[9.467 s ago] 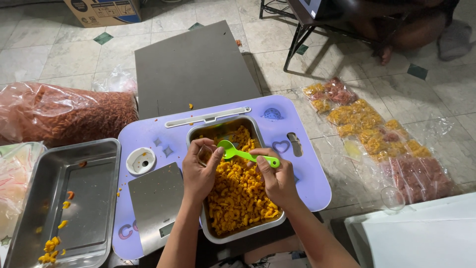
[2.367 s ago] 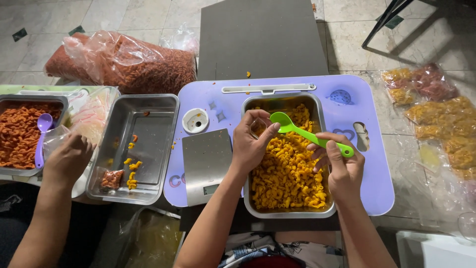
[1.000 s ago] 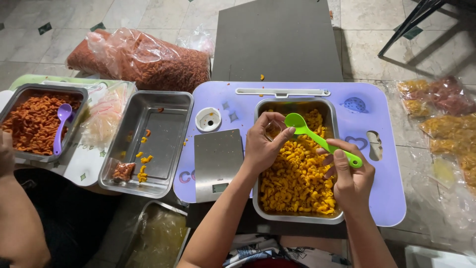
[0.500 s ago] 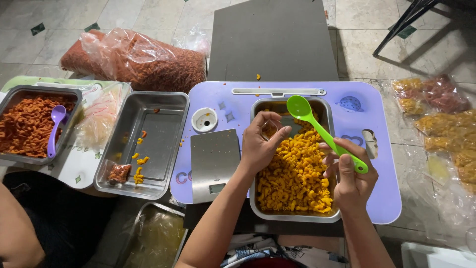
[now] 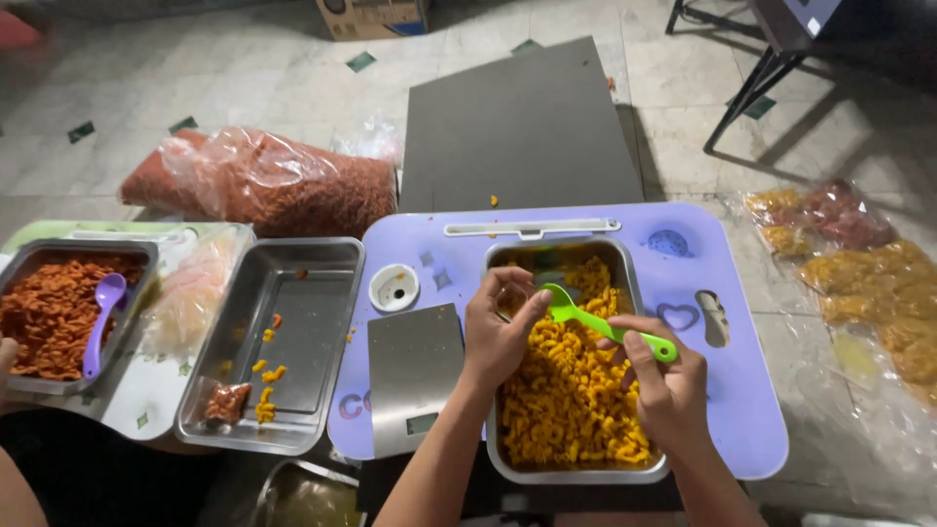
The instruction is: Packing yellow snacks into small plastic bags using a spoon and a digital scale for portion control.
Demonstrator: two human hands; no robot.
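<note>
A steel tray filled with yellow curled snack pieces sits on a lilac lap table. My right hand grips the handle of a green plastic spoon. The spoon's bowl is lowered to my left hand, which hovers over the tray's far left part. The left fingers are curled around what looks like a small clear bag; it is hard to make out. A flat steel kitchen scale lies left of the tray.
Left of the table stand a nearly bare steel tray with a small filled packet and a tray of red snacks with a purple spoon. A big bag of red snacks, a grey board and filled packets lie on the floor.
The green spoon was raised above the tray half a second ago; it has come down with its bowl at my left hand. The other person's arm has left the lower left.
</note>
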